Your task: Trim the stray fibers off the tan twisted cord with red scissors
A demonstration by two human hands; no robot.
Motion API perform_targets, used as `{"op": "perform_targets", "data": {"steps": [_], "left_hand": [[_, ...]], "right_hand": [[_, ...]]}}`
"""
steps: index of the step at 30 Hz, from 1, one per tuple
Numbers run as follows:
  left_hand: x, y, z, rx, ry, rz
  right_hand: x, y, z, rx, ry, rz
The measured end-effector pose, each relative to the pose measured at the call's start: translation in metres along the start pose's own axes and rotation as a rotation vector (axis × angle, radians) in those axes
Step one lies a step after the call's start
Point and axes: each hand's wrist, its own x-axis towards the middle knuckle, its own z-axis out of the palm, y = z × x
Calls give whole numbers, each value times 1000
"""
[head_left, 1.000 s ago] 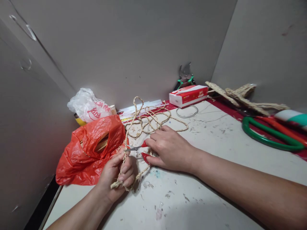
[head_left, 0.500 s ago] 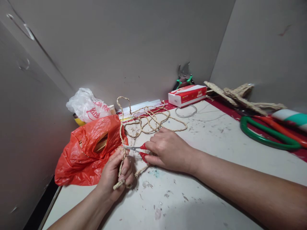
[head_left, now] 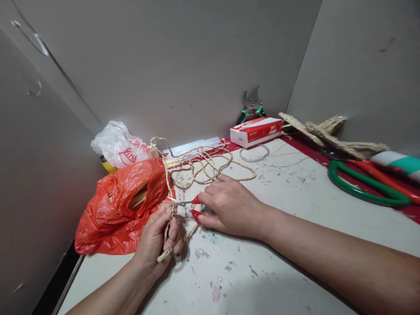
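Observation:
My left hand (head_left: 164,234) is closed round a braided straw cord (head_left: 208,164), with a cut-looking end sticking out below the fingers. The long run of cord lies in loose loops on the table beyond the hands. My right hand (head_left: 226,205) grips small scissors (head_left: 196,200) by their red handles, fingers through or around the loops. Their blades point left and meet the cord just above my left thumb; the tips are partly hidden by the cord. Beside my left hand sits a crumpled red plastic bag (head_left: 108,227) with straw-coloured strips showing in its opening.
Behind the red bag is a white plastic bag (head_left: 118,142). Along the back lie clear sticks (head_left: 193,146), a red-and-white tissue box (head_left: 256,131) and green-black cutters (head_left: 252,107). To the right are twisted fibre bundles (head_left: 328,131) and large green-and-orange handles (head_left: 367,199). Scraps dot the white table (head_left: 262,280).
The cord's upper loop above my left hand has dropped and leaned to the left. The scissors' blades have closed further on the cord; both hands stay nearly in place.

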Motion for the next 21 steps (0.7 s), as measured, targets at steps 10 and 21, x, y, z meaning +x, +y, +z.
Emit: {"op": "perform_targets", "data": {"steps": [10, 21], "left_hand": [[-1, 0, 1, -10, 54, -10], [0, 0, 0, -30, 29, -39]], "right_hand": [[1, 2, -1, 21, -52, -13], [-1, -1, 1, 62, 22, 15]]}}
